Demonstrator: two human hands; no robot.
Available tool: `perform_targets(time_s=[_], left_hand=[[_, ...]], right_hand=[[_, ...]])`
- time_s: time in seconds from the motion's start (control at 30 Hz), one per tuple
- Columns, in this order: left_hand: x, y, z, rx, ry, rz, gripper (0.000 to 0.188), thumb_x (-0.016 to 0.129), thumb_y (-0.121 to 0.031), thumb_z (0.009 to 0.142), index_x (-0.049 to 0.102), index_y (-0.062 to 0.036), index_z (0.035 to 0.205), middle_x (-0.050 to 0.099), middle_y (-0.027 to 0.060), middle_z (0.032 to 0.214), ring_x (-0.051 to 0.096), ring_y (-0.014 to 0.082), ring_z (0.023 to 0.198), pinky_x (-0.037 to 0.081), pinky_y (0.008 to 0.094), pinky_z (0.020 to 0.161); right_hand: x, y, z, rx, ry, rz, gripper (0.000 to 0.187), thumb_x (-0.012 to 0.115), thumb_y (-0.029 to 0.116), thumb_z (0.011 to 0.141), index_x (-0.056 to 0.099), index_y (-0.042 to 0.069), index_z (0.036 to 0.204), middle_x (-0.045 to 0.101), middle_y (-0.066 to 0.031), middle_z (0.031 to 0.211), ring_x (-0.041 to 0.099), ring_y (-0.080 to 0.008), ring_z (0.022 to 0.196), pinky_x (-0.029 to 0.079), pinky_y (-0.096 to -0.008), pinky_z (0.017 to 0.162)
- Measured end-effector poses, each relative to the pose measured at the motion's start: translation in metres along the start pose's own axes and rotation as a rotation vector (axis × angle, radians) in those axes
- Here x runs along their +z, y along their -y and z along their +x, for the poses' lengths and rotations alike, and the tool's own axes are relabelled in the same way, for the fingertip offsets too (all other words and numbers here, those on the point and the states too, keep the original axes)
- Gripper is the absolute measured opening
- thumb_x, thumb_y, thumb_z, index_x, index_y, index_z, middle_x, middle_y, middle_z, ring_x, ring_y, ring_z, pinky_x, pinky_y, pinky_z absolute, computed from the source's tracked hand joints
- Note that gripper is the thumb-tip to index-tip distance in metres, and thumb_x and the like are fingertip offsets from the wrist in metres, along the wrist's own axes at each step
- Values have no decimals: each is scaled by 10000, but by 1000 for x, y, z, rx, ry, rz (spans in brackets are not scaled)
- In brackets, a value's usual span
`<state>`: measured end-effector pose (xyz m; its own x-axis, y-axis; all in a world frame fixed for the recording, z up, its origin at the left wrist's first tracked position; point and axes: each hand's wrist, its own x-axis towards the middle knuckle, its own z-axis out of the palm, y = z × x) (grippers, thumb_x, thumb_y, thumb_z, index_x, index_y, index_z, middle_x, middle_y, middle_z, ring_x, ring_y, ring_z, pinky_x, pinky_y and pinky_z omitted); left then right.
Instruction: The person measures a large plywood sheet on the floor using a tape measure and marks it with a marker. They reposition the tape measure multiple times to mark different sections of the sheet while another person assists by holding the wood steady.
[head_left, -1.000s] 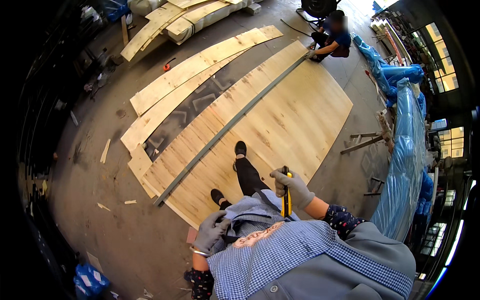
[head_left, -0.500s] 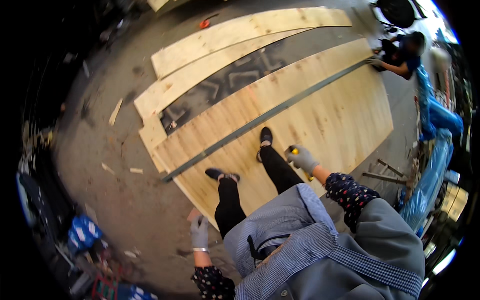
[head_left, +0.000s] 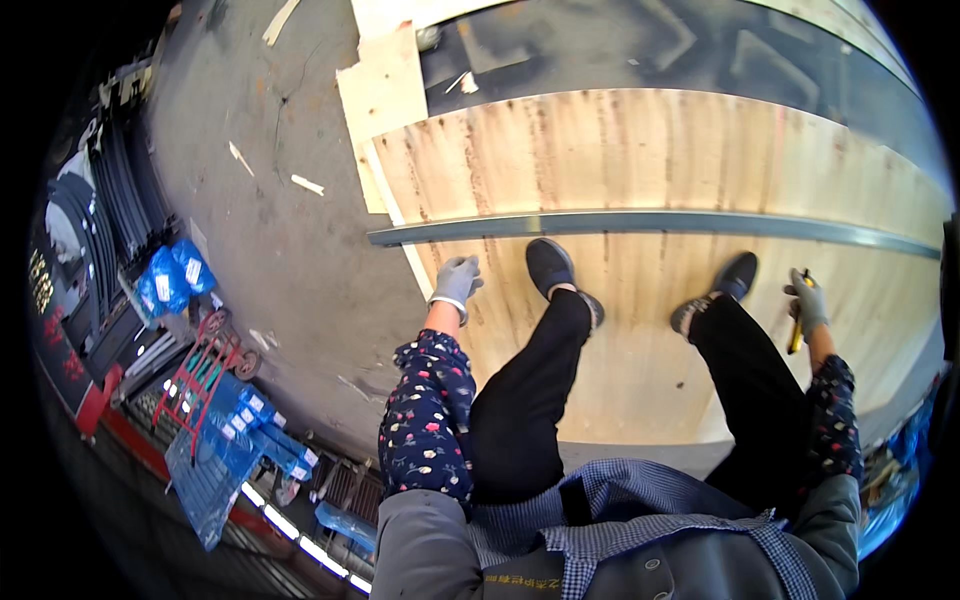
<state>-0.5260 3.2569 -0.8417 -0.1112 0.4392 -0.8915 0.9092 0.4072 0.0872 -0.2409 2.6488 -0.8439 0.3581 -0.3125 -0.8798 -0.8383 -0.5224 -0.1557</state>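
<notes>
A long grey metal bar (head_left: pixel 620 222) lies across a broad plywood sheet (head_left: pixel 620 380). My left hand (head_left: pixel 457 280), in a grey glove, is over the sheet's left edge, just below the bar's left end. Its fingers are loosely bent and apart, with nothing seen in them. On the right, my gloved right hand (head_left: pixel 808 298) is closed round a slim yellow-and-black tool (head_left: pixel 796 335); its exact kind is hard to make out. Both my feet stand on the sheet, close below the bar.
More plywood pieces (head_left: pixel 385 90) lie beyond the sheet. Wood scraps (head_left: pixel 308 185) are strewn on the concrete floor. At left stand a red hand truck (head_left: pixel 195 385) and blue-wrapped bundles (head_left: pixel 175 280). Blue plastic wrapping (head_left: pixel 885 520) shows at the lower right.
My view has turned and shifted toward the bar's left end. My left hand has come from beside the sheet to over its edge. The co-worker at the far end has left the view.
</notes>
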Motion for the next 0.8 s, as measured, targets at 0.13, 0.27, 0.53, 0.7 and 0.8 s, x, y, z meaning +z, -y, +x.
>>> perform_targets(time_s=[0.13,0.27,0.53,0.7,0.8], left_hand=[[10,11,72,-76,-36,-133,611,624,-487,869,459,-61,1275,598,145,1145,636,269,932,499,403,817],[-12,7,115,-172,-32,-487,604,621,-517,860,473,-74,1243,563,161,1176,623,316,938,505,441,825],[-7,8,136,21,-234,-546,377,693,-352,845,600,-16,989,625,113,843,626,221,574,546,344,468],[-1,13,139,143,-377,-606,414,744,-334,786,613,35,921,624,126,820,614,208,532,527,313,437],[-4,7,138,79,-327,-604,417,751,-328,782,613,39,923,627,124,817,609,208,525,523,319,431]], right_hand=[[3,-2,60,53,41,61,526,685,569,784,510,126,1005,586,-59,810,386,-57,411,338,-213,374],[1,9,101,160,56,-24,658,630,705,734,538,120,1018,591,-54,761,381,-85,404,348,-238,392],[19,11,154,155,81,240,490,628,649,776,450,200,693,492,14,574,430,-115,393,290,-231,344],[26,16,151,44,-50,303,451,678,576,771,473,175,805,471,9,531,480,-113,417,311,-218,356],[22,11,154,40,-54,312,466,695,585,755,475,183,843,468,5,521,496,-112,416,310,-216,353]])
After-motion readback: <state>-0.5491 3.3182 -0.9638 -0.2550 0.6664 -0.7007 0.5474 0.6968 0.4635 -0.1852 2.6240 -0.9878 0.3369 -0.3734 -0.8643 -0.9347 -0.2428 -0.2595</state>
